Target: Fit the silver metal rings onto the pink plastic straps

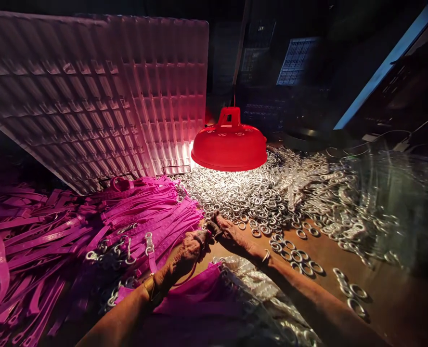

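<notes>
My left hand (192,246) is closed, with dark wraps on its fingers. A narrow strap (191,275) curves down from it toward the wrist. Close against it, my right hand (232,235) is pinched shut, also with dark finger wraps; what sits between its fingertips is too small and hidden to make out. Left of the hands lies a thick bundle of magenta straps (152,207), and one shows a metal clasp (149,244) at its end. Just beyond my fingers spreads a large heap of metal rings (231,188). Below the hands is magenta material (199,294).
A red lamp (229,147) hangs low over the ring heap. At the left back stands a ribbed translucent panel (163,86). More magenta straps (36,241) pile at the left. Loose rings (296,258) lie on the brown tabletop (329,260), with metal clasps (358,231) at the right.
</notes>
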`<act>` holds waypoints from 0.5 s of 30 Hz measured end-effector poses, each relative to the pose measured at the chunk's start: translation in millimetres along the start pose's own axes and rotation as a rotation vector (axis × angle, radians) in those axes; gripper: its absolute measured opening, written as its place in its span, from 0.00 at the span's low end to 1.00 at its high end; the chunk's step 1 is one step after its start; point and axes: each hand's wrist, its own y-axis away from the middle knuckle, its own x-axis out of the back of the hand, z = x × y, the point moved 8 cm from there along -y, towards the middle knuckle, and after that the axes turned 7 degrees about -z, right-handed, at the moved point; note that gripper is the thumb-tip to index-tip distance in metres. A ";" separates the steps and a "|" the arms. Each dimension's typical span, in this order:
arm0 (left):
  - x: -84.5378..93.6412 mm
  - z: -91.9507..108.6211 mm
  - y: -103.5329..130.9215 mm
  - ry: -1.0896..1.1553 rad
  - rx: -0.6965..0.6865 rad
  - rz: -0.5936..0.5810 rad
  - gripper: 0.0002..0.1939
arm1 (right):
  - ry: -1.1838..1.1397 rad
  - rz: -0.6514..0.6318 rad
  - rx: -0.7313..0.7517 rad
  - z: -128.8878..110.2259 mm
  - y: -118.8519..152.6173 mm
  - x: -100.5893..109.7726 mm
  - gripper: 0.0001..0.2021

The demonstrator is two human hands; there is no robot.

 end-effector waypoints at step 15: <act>-65.5 7.0 101.1 0.033 0.310 -0.357 0.27 | 0.074 -0.273 -0.112 -91.0 130.8 -46.8 0.11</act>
